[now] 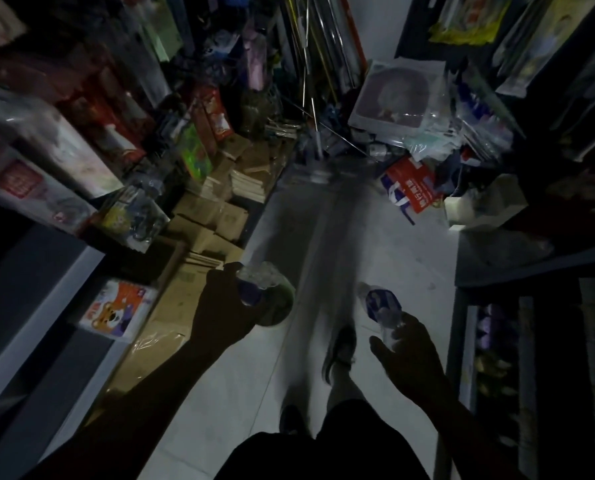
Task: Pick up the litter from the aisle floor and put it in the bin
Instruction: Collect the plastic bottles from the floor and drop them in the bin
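You've got a crushed bottle (259, 277) in your left hand (225, 303) and another bottle (381, 304) pinched in your right hand (407, 358), so keep both grips snug till you find the bin.

Both forearms were bare, no sleeves in view. Left hand (227, 303) and right hand (407, 355) wore no gloves. Dark shorts (323, 452) were worn. Dark shoe (339, 348) had a pale sole edge.
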### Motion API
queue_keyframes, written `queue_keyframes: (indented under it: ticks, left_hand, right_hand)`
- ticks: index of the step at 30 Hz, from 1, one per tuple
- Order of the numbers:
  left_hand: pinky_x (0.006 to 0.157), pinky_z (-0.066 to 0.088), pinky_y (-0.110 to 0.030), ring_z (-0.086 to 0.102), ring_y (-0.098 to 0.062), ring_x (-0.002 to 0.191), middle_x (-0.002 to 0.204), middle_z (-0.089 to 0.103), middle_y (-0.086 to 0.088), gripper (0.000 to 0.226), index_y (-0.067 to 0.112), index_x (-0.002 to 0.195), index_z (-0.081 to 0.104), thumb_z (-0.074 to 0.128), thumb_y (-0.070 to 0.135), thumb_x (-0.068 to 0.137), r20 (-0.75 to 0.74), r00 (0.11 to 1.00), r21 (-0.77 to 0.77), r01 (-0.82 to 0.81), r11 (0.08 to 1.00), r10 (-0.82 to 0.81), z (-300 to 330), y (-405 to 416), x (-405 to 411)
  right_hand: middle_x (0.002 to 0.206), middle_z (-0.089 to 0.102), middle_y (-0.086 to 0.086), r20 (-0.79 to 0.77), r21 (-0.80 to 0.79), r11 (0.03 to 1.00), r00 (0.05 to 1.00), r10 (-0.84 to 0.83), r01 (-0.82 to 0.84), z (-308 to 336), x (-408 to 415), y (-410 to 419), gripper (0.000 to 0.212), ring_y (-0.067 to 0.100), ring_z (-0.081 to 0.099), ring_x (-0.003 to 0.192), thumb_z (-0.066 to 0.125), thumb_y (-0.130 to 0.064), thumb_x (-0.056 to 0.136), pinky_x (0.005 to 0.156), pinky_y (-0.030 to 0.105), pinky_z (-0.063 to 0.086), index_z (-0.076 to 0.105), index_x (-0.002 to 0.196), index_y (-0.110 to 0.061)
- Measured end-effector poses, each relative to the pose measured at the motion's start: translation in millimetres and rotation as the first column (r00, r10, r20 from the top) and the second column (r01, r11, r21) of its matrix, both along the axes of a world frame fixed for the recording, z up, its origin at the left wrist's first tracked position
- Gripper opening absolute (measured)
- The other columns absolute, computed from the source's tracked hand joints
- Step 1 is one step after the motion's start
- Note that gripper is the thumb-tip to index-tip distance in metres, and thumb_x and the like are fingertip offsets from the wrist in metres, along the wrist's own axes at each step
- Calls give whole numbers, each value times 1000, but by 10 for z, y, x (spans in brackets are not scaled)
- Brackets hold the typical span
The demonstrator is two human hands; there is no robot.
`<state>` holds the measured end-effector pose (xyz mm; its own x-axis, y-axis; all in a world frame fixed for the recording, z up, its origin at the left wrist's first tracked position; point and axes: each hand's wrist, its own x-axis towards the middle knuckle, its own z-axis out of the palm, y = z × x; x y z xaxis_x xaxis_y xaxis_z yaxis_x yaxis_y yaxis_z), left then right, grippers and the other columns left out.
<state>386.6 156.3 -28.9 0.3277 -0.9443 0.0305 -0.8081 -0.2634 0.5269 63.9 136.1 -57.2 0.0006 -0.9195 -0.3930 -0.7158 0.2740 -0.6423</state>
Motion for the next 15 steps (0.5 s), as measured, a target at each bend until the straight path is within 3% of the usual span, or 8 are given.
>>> queue_keyframes:
  ticks: [2, 4, 7, 9, 11, 13, 15]
  left_hand:
    - [64, 33, -7, 51, -8, 78, 96, 58, -4, 73, 5, 120, 59, 94, 38, 64, 25, 1000, -32, -18, 999, 19, -72, -236, 63]
    - [68, 44, -14, 58, -13, 83, 101, 61, -3, 74, 7, 126, 56, 91, 37, 68, -30, 995, 29, -93, 995, 94, -54, -500, 122]
    - [65, 45, -18, 56, -7, 79, 89, 59, 14, 67, 9, 123, 56, 91, 30, 70, -36, 979, 64, -197, 978, 199, -137, -837, 254]
    - [63, 41, -18, 52, -6, 79, 93, 56, 10, 66, 12, 122, 55, 90, 33, 70, -32, 955, 135, -288, 948, 295, -203, -991, 311]
    - [65, 38, -20, 45, -6, 84, 110, 53, -1, 74, 14, 131, 50, 88, 39, 72, -23, 913, 203, -394, 896, 407, -321, -1086, 339]
    - [69, 40, -24, 39, -2, 80, 117, 49, -5, 80, 16, 137, 46, 87, 40, 73, -38, 863, 234, -483, 844, 504, -455, -1169, 343]
    - [71, 42, -29, 46, -8, 80, 115, 51, -6, 79, 16, 137, 47, 87, 39, 73, -44, 829, 244, -533, 810, 558, -626, -1206, 338]
  right_hand:
    - [113, 51, -1, -15, 10, 999, 999, 45, -44, -51, 75, -323, 80, 2, 52, 85, 79, -44, 81, 76, 20, 43, 41, 145, -15]
    - [113, 51, -2, -27, 19, 995, 995, 97, -97, -106, 159, -641, 79, 4, 51, 89, 78, -45, 81, 78, 21, 43, 41, 144, -14]
    - [122, 54, 0, -54, 57, 974, 973, 223, -220, -184, 319, -1174, 77, 12, 55, 106, 74, -48, 83, 94, 25, 46, 43, 144, -13]
    - [131, 53, 0, -73, 112, 927, 928, 366, -357, -208, 458, -1470, 65, 17, 53, 118, 71, -43, 88, 102, 28, 42, 48, 142, -16]
    - [126, 53, -4, -81, 143, 863, 864, 498, -484, -244, 612, -1714, 49, 21, 55, 119, 62, -47, 91, 99, 29, 43, 54, 135, -26]
    - [132, 51, -6, -87, 168, 775, 774, 627, -609, -384, 754, -1919, 55, 16, 50, 126, 51, -58, 91, 100, 18, 35, 51, 139, -32]
    - [134, 45, -11, -68, 202, 686, 689, 721, -699, -515, 919, -2103, 60, 8, 44, 125, 55, -55, 94, 104, 18, 31, 44, 146, -30]
